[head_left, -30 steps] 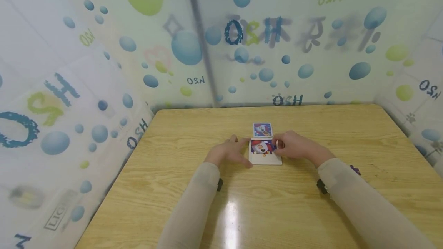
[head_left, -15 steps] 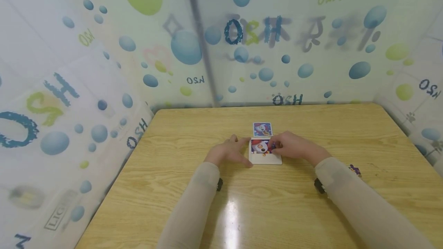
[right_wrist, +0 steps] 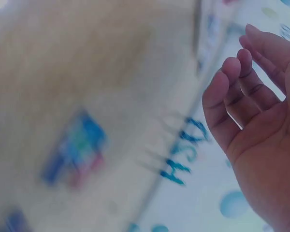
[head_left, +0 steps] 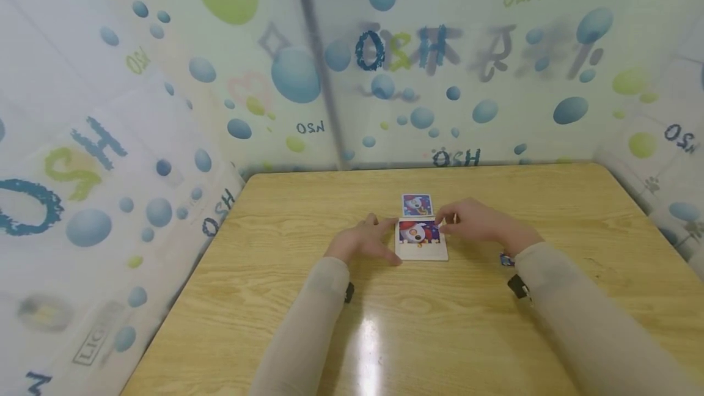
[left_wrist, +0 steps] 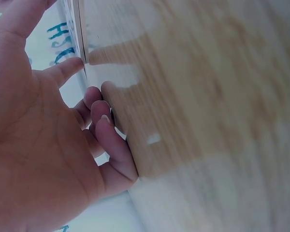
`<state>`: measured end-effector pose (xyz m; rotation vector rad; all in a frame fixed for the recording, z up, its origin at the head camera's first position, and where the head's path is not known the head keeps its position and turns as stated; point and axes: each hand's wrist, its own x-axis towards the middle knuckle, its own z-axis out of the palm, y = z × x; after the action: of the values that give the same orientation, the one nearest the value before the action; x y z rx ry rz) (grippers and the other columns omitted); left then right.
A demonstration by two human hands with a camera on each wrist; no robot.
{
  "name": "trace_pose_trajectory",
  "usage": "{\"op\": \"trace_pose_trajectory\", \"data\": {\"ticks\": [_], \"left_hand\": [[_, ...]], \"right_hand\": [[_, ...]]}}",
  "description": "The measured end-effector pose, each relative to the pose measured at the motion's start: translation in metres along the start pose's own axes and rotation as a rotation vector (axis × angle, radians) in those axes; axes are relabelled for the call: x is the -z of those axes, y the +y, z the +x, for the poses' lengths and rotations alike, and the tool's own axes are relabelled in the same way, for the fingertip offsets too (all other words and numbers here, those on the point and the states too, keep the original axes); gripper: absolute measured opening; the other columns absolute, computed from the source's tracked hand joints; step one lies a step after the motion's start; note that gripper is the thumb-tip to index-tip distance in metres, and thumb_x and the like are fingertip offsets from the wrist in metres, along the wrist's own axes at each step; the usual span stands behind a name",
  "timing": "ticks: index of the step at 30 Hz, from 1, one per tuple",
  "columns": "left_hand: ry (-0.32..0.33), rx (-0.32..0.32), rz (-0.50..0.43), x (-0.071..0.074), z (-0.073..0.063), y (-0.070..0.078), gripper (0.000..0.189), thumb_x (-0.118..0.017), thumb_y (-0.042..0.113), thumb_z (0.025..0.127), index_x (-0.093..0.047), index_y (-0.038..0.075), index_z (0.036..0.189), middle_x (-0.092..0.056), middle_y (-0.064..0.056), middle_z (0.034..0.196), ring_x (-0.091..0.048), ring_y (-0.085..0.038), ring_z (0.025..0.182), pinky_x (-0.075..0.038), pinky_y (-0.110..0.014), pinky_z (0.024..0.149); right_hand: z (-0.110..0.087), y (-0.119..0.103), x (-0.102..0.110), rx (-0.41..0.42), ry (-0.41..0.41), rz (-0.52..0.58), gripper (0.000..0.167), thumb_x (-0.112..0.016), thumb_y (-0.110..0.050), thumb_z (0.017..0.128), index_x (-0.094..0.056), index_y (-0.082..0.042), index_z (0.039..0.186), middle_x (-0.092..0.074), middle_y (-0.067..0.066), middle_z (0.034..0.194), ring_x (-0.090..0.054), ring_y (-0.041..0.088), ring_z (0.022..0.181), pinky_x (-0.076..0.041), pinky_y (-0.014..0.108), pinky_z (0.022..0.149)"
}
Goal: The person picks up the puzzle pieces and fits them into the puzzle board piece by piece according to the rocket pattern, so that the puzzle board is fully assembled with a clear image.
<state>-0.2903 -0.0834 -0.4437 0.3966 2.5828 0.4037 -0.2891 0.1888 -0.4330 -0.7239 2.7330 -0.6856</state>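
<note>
A white puzzle board [head_left: 421,253] lies flat on the wooden table, its upper part filled with a picture of a white-faced character in red and purple. My left hand [head_left: 360,242] spans the board's left edge, straight index finger and thumb at its two left corners. In the left wrist view, the other fingers are bent down at the tabletop. My right hand [head_left: 475,222] is at the board's upper right edge, fingertips close to the picture. No piece shows between its loosely bent fingers in the right wrist view. A small picture card [head_left: 417,205] lies just beyond the board.
A loose blue puzzle piece [head_left: 507,260] lies on the table [head_left: 308,200] beneath my right wrist. Another dark blue piece [right_wrist: 17,221] shows blurred at the corner of the right wrist view. A bubble-patterned curtain [head_left: 385,121] hangs behind the table.
My right hand has drawn back from over the picture to its right edge, uncovering the picture's right part. The sleeve has shifted, showing one loose piece and covering another. My left hand stays put.
</note>
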Motion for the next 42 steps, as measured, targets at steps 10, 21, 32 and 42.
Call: {"op": "trace_pose_trajectory", "data": {"ticks": [10, 21, 32, 42], "left_hand": [[0.017, -0.014, 0.019, -0.003, 0.002, -0.001, 0.101, -0.071, 0.067, 0.057, -0.015, 0.052, 0.139, -0.021, -0.006, 0.148, -0.024, -0.033, 0.135, -0.032, -0.064, 0.096], [0.019, -0.016, -0.002, -0.001, 0.001, -0.001, 0.100, -0.072, 0.067, 0.056, -0.016, 0.054, 0.138, -0.019, -0.005, 0.150, -0.020, -0.036, 0.137, -0.029, -0.066, 0.096], [0.011, -0.010, -0.008, -0.002, -0.001, -0.001, 0.102, -0.071, 0.069, 0.054, -0.015, 0.054, 0.138, -0.017, -0.005, 0.151, -0.018, -0.035, 0.138, -0.028, -0.066, 0.097], [0.014, -0.012, 0.016, -0.002, 0.001, -0.002, 0.101, -0.070, 0.071, 0.054, -0.015, 0.055, 0.137, -0.018, -0.005, 0.151, -0.020, -0.035, 0.138, -0.029, -0.065, 0.098]], "right_hand": [[-0.054, 0.012, 0.053, -0.008, 0.052, 0.009, 0.014, -0.057, -0.031, 0.089, -0.061, -0.024, 0.100, -0.060, -0.004, 0.087, -0.055, 0.014, 0.076, -0.046, 0.028, 0.065], [-0.100, 0.037, 0.027, -0.085, 0.032, 0.071, 0.048, -0.061, -0.049, 0.081, -0.055, -0.016, 0.115, -0.057, -0.003, 0.088, -0.052, 0.012, 0.076, -0.045, 0.025, 0.062], [-0.111, 0.070, 0.005, -0.141, -0.014, 0.212, 0.056, -0.070, -0.039, 0.076, -0.050, -0.011, 0.120, -0.055, 0.005, 0.099, -0.051, 0.012, 0.085, -0.047, 0.022, 0.068], [-0.112, 0.073, 0.002, -0.146, -0.049, 0.188, 0.058, -0.072, -0.042, 0.073, -0.049, -0.014, 0.119, -0.048, 0.004, 0.100, -0.045, 0.015, 0.088, -0.041, 0.021, 0.070]]}}
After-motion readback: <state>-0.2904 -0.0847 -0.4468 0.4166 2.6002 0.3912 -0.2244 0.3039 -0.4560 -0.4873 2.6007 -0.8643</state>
